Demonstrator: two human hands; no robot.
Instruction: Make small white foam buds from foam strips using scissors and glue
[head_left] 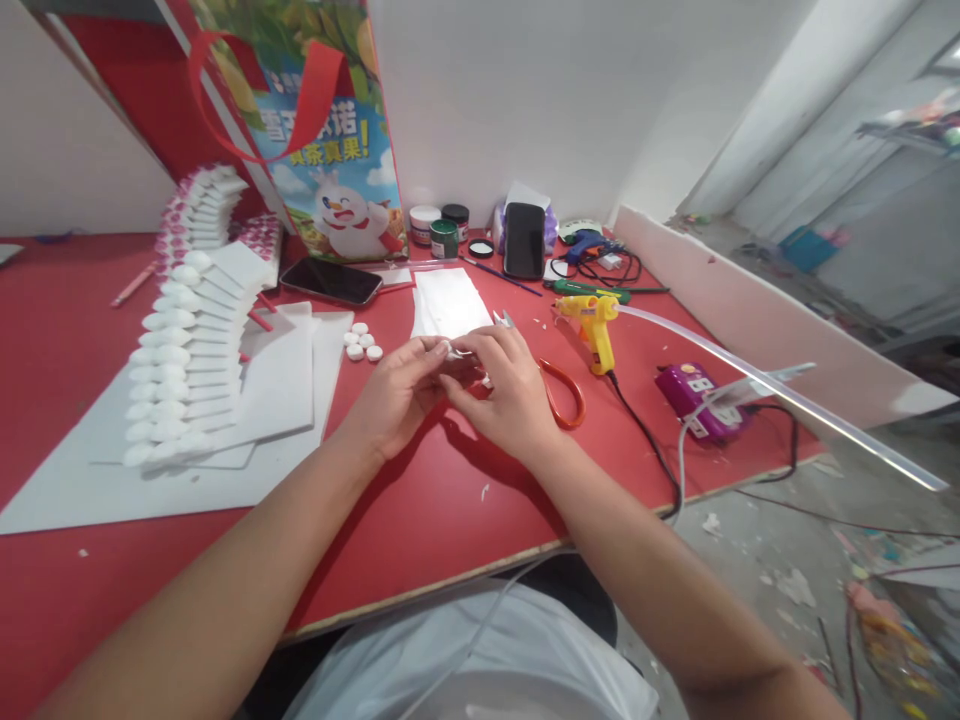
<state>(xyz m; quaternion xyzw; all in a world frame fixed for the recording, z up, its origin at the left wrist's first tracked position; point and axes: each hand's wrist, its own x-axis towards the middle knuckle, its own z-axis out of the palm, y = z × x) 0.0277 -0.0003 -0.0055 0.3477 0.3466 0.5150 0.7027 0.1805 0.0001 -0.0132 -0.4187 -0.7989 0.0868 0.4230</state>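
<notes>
My left hand [405,392] and my right hand [506,385] meet over the middle of the red table, fingers closed together on a small white piece [454,352]. Its kind cannot be made out, since the fingertips cover most of it. Just beyond them lies a stack of thin white sheets [450,298]. Several small white round pieces [358,340] rest to the left of my left hand. Beside my right hand is a tool with orange looped handles [566,398], its pale jaws partly behind the fingers.
Rows of white padded sticks [169,360] stand on white boards [330,360] at left. A yellow glue gun [592,325] with a long clear stick lies right, near a purple box [694,400]. Phones [330,280], paint jars [444,238] and a printed bag [330,130] line the back.
</notes>
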